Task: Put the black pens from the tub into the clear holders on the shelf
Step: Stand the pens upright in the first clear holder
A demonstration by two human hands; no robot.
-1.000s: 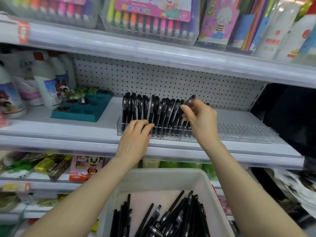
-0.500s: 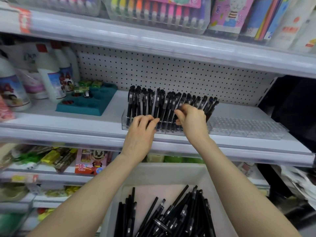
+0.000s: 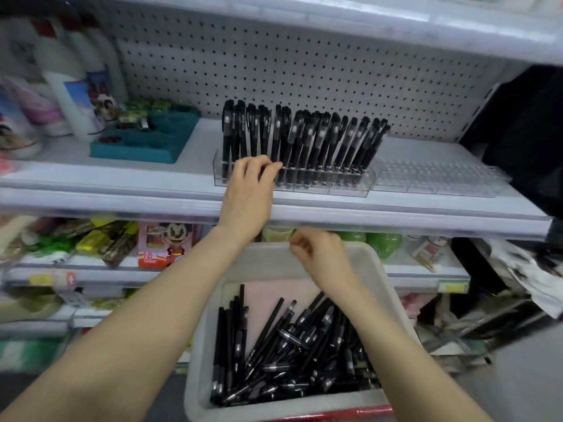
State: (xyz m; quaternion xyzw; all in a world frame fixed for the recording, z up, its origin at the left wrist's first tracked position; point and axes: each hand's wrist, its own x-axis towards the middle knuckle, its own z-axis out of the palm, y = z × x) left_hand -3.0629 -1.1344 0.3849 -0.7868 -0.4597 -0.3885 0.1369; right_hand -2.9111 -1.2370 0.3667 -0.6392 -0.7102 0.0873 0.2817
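A white tub in front of me holds several loose black pens. On the middle shelf a clear holder carries several black pens standing upright. A second clear holder to its right has no pens in it. My left hand rests on the front left of the filled holder, fingers curved over its edge and touching the pens there. My right hand hovers over the tub's far rim, fingers loosely curled, with nothing in it.
A teal tray and white bottles stand at the shelf's left. A pegboard backs the shelf. Lower shelves hold packaged goods. A dark gap opens at the right.
My right hand left the pens in the holder and dropped down to the tub's far rim. My left hand stays on the holder. The view tilted downward.
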